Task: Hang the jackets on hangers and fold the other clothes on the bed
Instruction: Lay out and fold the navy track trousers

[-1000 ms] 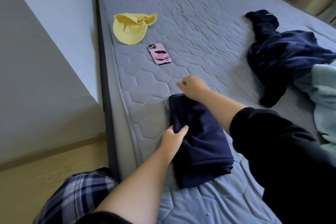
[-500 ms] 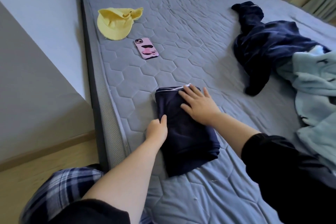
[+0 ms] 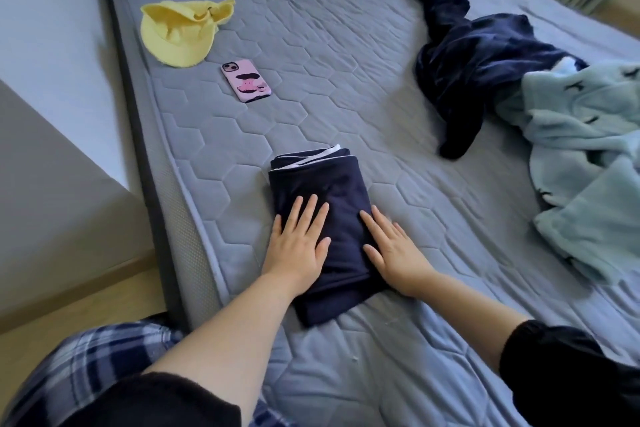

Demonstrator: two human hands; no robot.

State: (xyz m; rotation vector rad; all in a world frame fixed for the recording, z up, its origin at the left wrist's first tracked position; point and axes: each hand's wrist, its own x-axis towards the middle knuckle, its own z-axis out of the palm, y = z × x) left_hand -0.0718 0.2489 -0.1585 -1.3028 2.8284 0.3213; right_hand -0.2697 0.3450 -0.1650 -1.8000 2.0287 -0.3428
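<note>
Two hands (image 3: 298, 244) (image 3: 394, 253) flat — atop folded garment (image 3: 318, 177)

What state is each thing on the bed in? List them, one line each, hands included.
navy garment: folded into a rectangle, lying flat near the bed's left edge
left hand: flat, fingers straight, pressing on the navy garment
right hand: flat, resting on the navy garment's right edge
dark fleece garment: crumpled, unfolded
light blue garment: heaped, unfolded, overlapping the dark fleece garment
yellow hat: lying loose, partly crumpled
phone: face down, pink case up
</note>
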